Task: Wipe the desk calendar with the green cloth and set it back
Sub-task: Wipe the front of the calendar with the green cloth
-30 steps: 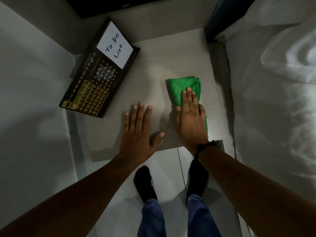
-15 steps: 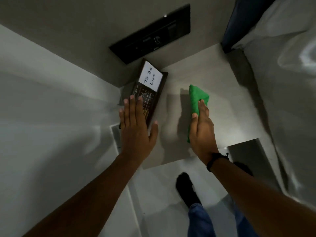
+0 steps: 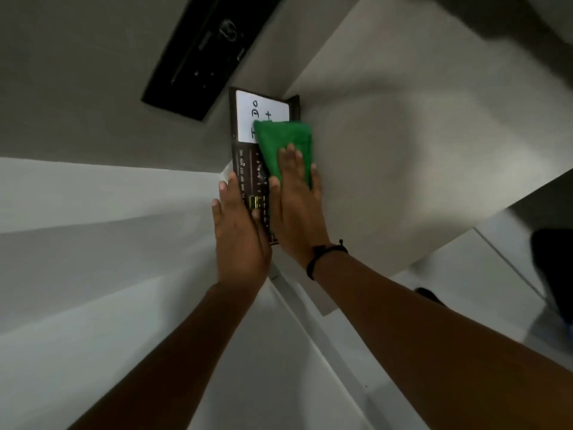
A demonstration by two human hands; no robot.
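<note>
The dark brown desk calendar [image 3: 250, 169] stands in the back left corner of the pale table [image 3: 403, 144], its white "To Do" panel at the top. My left hand [image 3: 240, 231] grips its lower left edge, thumb across the front. A folded green cloth [image 3: 285, 144] lies flat against the calendar's right half and covers part of the white panel. My right hand [image 3: 296, 206] presses the cloth onto the calendar with fingers spread. The calendar's lower right part is hidden behind that hand.
A black panel [image 3: 204, 54] is mounted on the grey wall above the calendar. White wall surfaces close in on the left. The table edge runs down to the right, with a dark shape [image 3: 552, 268] on the floor beyond it.
My right hand carried the green cloth from the table top leftward onto the calendar. My left hand went from the table to the calendar's edge. The view swung toward the corner.
</note>
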